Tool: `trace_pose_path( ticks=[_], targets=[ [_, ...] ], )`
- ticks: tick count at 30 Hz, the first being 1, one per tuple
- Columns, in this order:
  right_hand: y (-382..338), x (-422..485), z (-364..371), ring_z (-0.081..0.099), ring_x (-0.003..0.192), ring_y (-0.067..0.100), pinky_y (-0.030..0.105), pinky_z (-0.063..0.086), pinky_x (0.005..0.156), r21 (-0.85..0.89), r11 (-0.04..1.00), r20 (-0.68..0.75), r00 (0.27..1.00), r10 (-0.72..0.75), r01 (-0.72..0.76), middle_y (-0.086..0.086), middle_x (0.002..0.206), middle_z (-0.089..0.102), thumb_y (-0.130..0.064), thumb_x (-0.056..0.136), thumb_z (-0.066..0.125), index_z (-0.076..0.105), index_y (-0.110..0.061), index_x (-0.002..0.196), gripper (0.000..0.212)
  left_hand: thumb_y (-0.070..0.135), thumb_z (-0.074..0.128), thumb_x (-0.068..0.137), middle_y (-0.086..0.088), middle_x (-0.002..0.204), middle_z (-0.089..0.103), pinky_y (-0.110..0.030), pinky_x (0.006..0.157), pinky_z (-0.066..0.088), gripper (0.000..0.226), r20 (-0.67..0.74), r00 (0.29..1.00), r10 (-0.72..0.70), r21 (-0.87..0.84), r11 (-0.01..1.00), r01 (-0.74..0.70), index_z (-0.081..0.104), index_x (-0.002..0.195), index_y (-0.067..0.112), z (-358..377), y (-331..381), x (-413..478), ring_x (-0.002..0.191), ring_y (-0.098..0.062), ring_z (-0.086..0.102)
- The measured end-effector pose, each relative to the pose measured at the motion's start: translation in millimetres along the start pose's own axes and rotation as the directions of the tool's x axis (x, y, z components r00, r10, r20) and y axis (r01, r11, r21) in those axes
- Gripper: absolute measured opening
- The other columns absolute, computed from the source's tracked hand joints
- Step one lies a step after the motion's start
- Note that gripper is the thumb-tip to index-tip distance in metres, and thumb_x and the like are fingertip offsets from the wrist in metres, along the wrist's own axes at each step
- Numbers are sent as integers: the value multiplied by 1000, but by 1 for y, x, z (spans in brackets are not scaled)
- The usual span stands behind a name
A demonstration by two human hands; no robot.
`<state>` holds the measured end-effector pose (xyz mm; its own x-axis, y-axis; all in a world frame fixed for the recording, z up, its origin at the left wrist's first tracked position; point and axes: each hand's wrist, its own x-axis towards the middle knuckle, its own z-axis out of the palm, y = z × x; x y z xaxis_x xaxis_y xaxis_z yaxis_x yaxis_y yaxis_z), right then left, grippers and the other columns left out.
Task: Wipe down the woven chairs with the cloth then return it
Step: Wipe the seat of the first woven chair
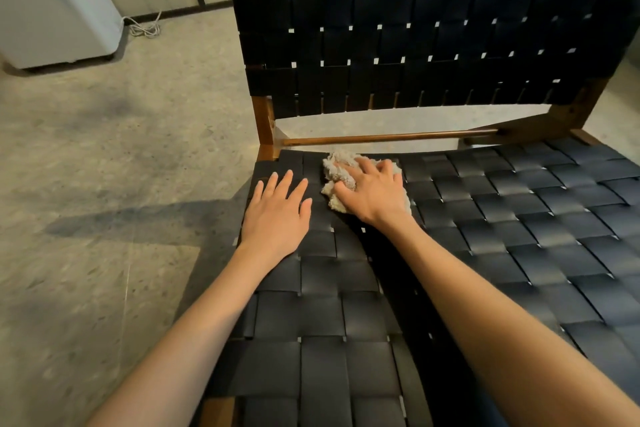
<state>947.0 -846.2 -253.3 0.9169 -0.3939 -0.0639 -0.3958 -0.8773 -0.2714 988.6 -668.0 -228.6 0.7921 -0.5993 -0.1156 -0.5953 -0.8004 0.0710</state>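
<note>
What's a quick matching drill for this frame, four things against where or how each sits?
Things:
1. left hand
2. right hand
3. cloth
4. cord

States:
A. coiled on the floor by the white appliance
B. bunched, cream, near the back edge of the seat
C. flat on the seat, holding nothing
D. on top of the cloth, holding it

Pairs: 1-C, 2-D, 3-B, 4-A

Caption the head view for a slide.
Right hand grips a crumpled cloth on the woven chair seat; left hand rests flat beside it.
</note>
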Motion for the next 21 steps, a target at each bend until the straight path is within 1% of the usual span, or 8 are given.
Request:
trace_pose_path(
  ticks=[4, 10, 13, 17, 19, 21],
  targets=[
    [-7, -57, -7, 30, 127, 29, 43, 30, 101, 14, 998, 9, 999, -53, 53, -4, 151, 34, -54, 90, 33, 38, -37, 142, 55, 38, 19, 102, -1, 159, 9, -38, 118, 1, 50, 31, 999, -9, -25, 1000, 10, 18, 151, 25, -5, 4, -10, 147, -23, 3],
    [-14, -135, -27, 32, 120, 23, 41, 33, 92, -13, 998, 62, 996, -59, 60, -10, 148, 37, -56, 89, 32, 42, -41, 138, 53, 37, 19, 103, -1, 159, 9, -39, 118, 1, 50, 63, 998, -10, -12, 1000, 11, 16, 151, 25, -9, 14, -38, 147, -26, 1],
    [-17, -175, -37, 34, 117, 21, 40, 34, 88, -11, 997, 59, 996, -71, 72, -11, 146, 39, -56, 88, 32, 43, -44, 136, 51, 37, 19, 103, -2, 159, 11, -39, 118, 2, 50, 63, 998, 6, -16, 1000, -5, 18, 151, 24, -11, 19, -50, 147, -26, 2],
    [-21, -223, -50, 34, 115, 18, 35, 33, 82, -50, 994, 38, 994, -98, 100, -12, 139, 43, -58, 87, 30, 46, -41, 135, 53, 36, 19, 103, -3, 159, 11, -40, 118, 2, 49, 84, 996, 39, -28, 999, -37, 19, 150, 25, -14, 27, -66, 147, -24, 3],
    [-23, -241, -56, 33, 114, 17, 35, 33, 82, -35, 994, 30, 994, -107, 108, -14, 140, 42, -58, 88, 30, 42, -45, 137, 52, 36, 20, 103, -4, 159, 12, -40, 118, 2, 48, 80, 996, 45, -33, 999, -42, 20, 150, 25, -15, 29, -72, 147, -23, 4],
    [-24, -256, -60, 33, 114, 17, 35, 34, 85, -32, 993, 24, 993, -116, 117, -15, 141, 41, -60, 85, 26, 39, -47, 138, 55, 36, 21, 103, -4, 159, 12, -41, 118, 2, 49, 77, 996, 40, -24, 999, -38, 21, 150, 25, -16, 31, -78, 147, -23, 4]
  ],
)
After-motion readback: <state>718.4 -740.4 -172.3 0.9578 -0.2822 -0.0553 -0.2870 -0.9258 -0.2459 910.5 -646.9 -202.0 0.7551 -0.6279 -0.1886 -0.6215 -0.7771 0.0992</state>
